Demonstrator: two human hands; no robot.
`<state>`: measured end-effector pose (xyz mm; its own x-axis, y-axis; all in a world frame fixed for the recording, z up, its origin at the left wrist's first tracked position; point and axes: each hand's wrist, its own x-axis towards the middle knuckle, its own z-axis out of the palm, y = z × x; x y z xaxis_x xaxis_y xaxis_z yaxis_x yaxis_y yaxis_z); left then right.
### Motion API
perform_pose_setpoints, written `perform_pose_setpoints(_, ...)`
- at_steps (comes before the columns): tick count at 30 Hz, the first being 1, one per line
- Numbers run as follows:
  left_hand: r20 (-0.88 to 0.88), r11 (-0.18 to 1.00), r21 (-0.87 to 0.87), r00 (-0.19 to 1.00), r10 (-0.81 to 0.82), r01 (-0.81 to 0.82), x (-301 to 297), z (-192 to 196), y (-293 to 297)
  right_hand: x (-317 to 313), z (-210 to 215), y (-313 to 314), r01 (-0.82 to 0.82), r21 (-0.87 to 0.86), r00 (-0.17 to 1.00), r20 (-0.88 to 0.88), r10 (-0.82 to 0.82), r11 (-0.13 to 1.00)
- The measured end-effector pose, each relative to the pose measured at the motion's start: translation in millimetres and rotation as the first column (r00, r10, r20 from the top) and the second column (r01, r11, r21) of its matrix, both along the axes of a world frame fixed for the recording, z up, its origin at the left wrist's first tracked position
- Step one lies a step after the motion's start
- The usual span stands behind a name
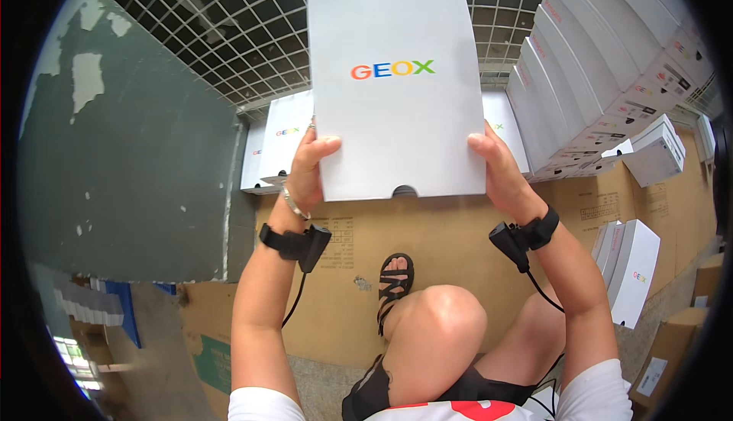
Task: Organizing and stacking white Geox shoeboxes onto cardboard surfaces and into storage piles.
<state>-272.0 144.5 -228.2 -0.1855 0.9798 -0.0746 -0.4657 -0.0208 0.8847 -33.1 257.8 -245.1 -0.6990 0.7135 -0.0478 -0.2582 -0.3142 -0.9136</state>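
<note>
A white shoe box (397, 77) with a coloured logo on its lid is held up in front of me, lid facing the camera. My left hand (309, 173) grips its lower left edge, thumb on the lid. Its lower right edge is gripped by my right hand (500, 173). Both wrists carry black strapped devices with cables. My bent knee and a sandalled foot (395, 280) show below the box.
A tall leaning stack of white shoe boxes (595, 77) stands at the right. More white boxes (279, 142) sit behind the held one, and two stand upright (634, 268) at the right. Flattened cardboard (443, 238) covers the floor. A grey wall (130, 161) is at the left.
</note>
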Motion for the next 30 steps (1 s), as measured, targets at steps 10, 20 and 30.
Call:
perform_pose_setpoints(10,-0.301,0.922,-0.357,0.953,0.041,-0.152,18,-213,65,-6,-182,45,0.250,-0.188,0.814,0.572,-0.101,0.950)
perform_pose_setpoints(20,-0.249,0.767,-0.603,0.965,0.079,-0.218,1,-240,70,34,-156,23,0.049,0.260,0.781,0.591,-0.199,0.964)
perform_pose_setpoints(30,-0.438,0.712,-0.627,0.899,0.013,-0.316,31,-205,-3,412,-71,-102,0.781,0.510,0.090,0.479,-0.873,0.361)
